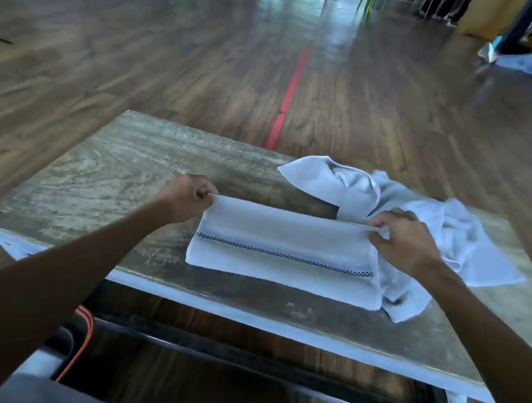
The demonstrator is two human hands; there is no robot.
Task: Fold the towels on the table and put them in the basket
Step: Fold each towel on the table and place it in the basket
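On the near tabletop (90,176), the half-folded towel (285,248) lies long axis left-right, its far edge pinched at either end by the left grip (184,198) and right grip (409,243).

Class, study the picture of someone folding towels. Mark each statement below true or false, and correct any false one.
1. The left hand and the right hand both pinch the far edge of the folded towel. True.
2. The folded towel is plain white all over. False: a dark checked stripe runs along it.
3. A heap of unfolded towels lies on the table, right of the folded towel. True.
4. A basket stands on the table beside the heap. False: no basket is in view.
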